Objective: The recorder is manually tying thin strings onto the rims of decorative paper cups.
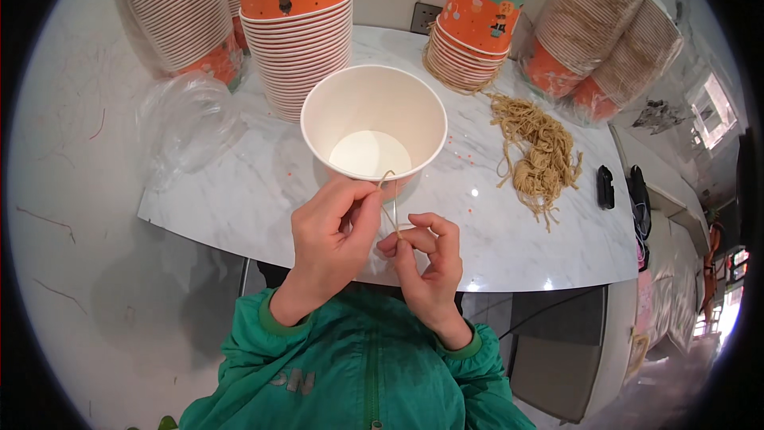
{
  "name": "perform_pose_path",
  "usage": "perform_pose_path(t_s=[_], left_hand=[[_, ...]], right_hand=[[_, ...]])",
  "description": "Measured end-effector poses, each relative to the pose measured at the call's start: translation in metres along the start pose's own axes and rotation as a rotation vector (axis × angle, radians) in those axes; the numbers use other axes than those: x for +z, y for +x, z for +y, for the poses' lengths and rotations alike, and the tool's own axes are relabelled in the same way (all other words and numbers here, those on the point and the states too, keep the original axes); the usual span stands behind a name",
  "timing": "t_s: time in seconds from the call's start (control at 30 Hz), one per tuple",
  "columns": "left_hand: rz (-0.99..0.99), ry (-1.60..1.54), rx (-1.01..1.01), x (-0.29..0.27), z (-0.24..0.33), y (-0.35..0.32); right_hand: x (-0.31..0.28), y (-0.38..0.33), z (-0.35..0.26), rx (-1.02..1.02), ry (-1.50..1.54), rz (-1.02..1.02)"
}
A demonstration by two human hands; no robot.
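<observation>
An open paper bucket (pixel 374 99), white inside, stands on the table in front of me with its mouth tipped toward me. A thin tan twine (pixel 389 212) makes a small loop at the bucket's near rim. My left hand (pixel 334 231) is closed at that rim, its thumb and forefinger pinching the twine. Lower and to the right, my right hand (pixel 430 263) pinches the twine between thumb and fingers, with the other fingers partly bent. Whether the twine goes through the bucket's wall is hidden by my left fingers.
Behind the bucket rises a tall stack of orange printed buckets (pixel 294 40). Clear plastic wrap (pixel 187 123) lies to the left. At the right are a pile of twine (pixel 541 155), a shorter twine-wrapped stack (pixel 477 24), bagged buckets (pixel 589 28) and a small black object (pixel 606 187).
</observation>
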State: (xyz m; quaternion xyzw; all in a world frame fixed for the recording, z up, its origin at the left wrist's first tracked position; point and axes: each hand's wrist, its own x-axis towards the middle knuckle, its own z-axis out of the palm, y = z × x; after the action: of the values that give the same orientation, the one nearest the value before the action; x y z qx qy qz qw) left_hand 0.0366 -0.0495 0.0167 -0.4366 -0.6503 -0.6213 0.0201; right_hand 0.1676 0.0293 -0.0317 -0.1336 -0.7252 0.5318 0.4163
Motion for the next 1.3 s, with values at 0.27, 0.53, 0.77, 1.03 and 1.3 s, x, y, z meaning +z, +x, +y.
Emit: perform_pose_path(t_s=[0.27,0.53,0.77,1.03,1.3], left_hand=[[0.080,0.091,0.144,0.008,-0.007,0.007],[0.000,0.204,0.233,-0.011,-0.013,-0.001],[-0.331,0.443,0.879,-0.017,-0.016,0.001],[-0.283,0.561,1.181,-0.026,-0.016,0.034],[0.112,0.719,1.038,-0.013,-0.031,0.060]], right_hand=[[-0.001,0.000,-0.009,0.037,0.035,-0.061],[-0.017,-0.009,-0.024,0.577,0.507,-0.212],[-0.034,-0.021,-0.038,0.449,0.003,-0.361],[-0.055,-0.013,-0.063,-0.020,-0.220,-0.378],[-0.056,-0.012,-0.081,-0.488,-0.119,-0.766]])
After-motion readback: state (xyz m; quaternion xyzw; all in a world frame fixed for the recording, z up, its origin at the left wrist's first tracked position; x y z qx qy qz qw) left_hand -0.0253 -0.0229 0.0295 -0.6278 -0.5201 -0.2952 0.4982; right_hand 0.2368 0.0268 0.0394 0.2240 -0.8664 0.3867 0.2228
